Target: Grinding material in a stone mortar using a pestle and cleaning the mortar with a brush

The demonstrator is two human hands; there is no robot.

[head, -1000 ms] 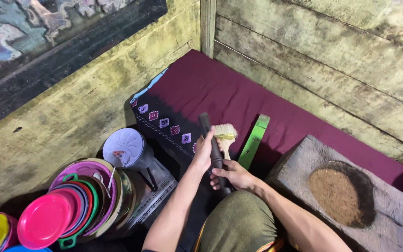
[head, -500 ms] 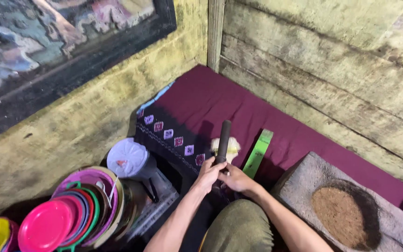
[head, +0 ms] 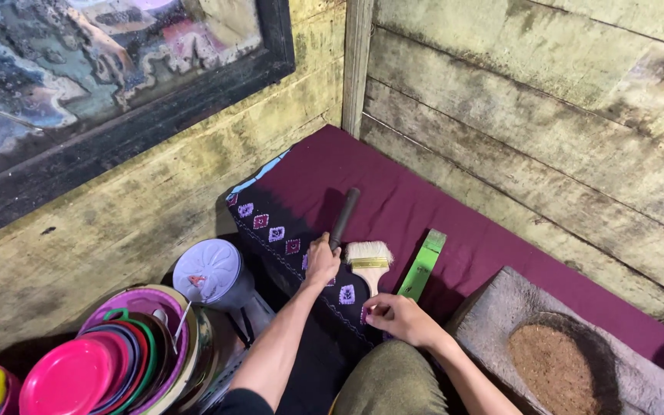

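Head view: left hand (head: pixel 321 261), arm extended, is closed round the lower end of a dark stick (head: pixel 344 218) angled up over the purple cloth (head: pixel 439 200). Right hand (head: pixel 395 318) pinches the handle of a pale-bristled brush (head: pixel 369 260) lying beside a green strip (head: pixel 423 264).

Maroon cloth (head: pixel 424 192), its dark border (head: pixel 278 238) patterned with pink-and-white diamonds. On it lie a black rod (head: pixel 345 217), pale-bristled brush (head: pixel 369 257), green strip (head: pixel 423 265). Beside it, pink plates (head: pixel 67 378), possibly plastic.
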